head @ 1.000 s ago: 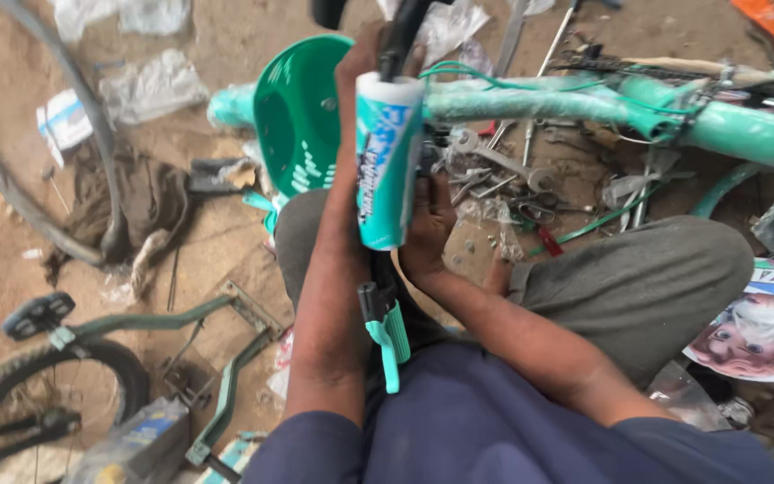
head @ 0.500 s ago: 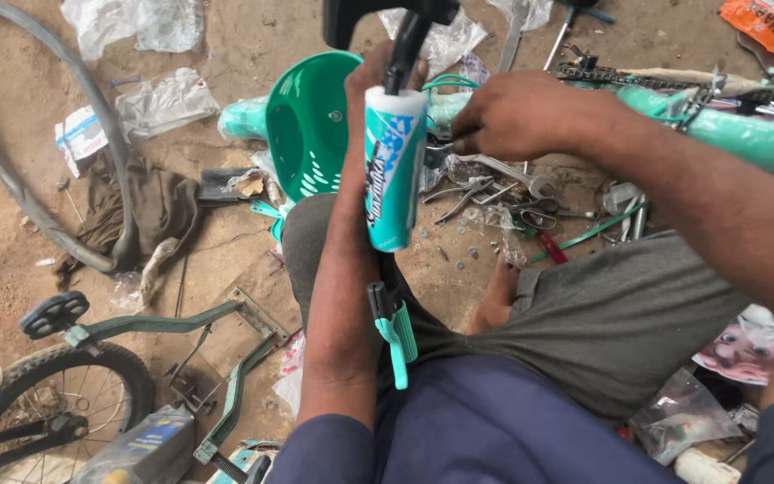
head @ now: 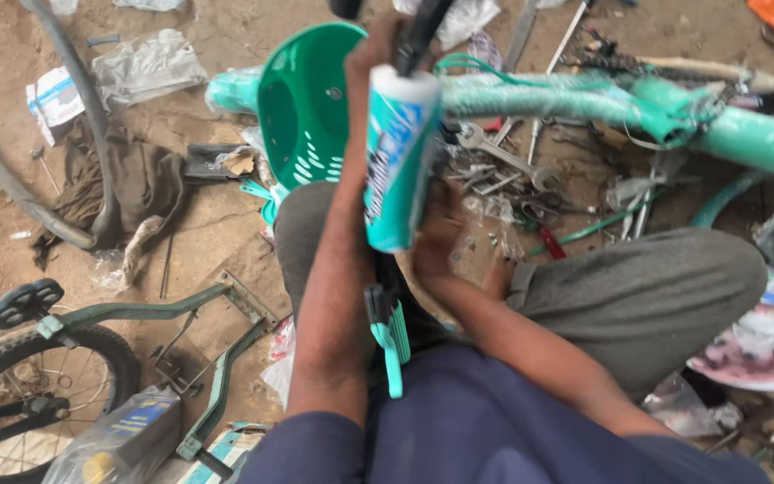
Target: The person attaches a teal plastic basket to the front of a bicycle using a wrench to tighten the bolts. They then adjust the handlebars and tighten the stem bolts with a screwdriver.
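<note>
Sitting on the dirt floor (head: 217, 224), the person holds a teal-and-white padded tube (head: 396, 161) upright over the lap, and everything here is placed from that tube. The left hand (head: 371, 63) reaches up along its left side, forearm near vertical, its grip wrapped about the black bar (head: 418, 36) that comes out of the tube's top. The right hand (head: 441, 229) sits at the tube's lower right edge, touching it; whether its grip is spread or pressed together cannot be told. Just left of the tube stands a green plastic basket (head: 302, 116); to the right runs a teal bicycle frame (head: 584, 99), with wrenches and loose tools (head: 503, 157) crowding the ground under it. More open ground lies lower left, before the small wheel (head: 38, 394).
</note>
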